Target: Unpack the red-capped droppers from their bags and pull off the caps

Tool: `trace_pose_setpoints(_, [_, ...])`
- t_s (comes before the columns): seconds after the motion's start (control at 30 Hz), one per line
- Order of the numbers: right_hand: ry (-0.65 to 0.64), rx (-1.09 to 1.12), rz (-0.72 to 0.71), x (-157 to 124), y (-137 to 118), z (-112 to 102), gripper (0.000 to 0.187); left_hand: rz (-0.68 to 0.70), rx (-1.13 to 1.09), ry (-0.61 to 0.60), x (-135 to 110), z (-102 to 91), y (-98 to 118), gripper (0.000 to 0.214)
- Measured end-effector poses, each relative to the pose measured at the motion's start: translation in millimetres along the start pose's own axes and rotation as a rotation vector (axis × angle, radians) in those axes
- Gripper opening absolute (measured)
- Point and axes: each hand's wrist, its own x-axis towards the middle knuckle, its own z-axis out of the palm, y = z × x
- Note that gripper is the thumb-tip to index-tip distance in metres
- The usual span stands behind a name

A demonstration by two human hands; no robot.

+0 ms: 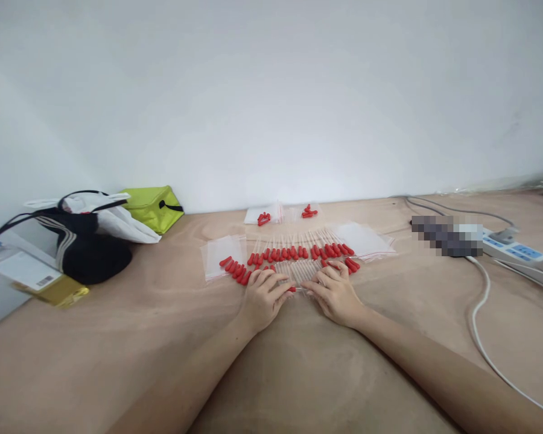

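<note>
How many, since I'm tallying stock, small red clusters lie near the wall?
2: the left cluster and, to its right, the right cluster, both beyond the sticks. Pieces overlap within each, so some single ones may be hidden.

Bare left hand [263, 296] and bare right hand [337, 295], slender fingers [278, 279], bare tapering forearms [405, 343]
</note>
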Motion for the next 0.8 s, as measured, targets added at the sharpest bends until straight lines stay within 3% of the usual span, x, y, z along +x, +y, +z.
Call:
trace_pose_setpoints(0.37, [-0.020,0.105,-0.047,-3.3,-0.9,-1.7,0.020,0.056,0.009,0.007,-2.2,-4.8,3.4,0.029])
trace_pose_setpoints(0.8, [0.009,0.102,-0.069,-3.8,-0.9,-4.1,0.019,0.088,0.003,0.027,-5.7,-6.4,3.1,0.028])
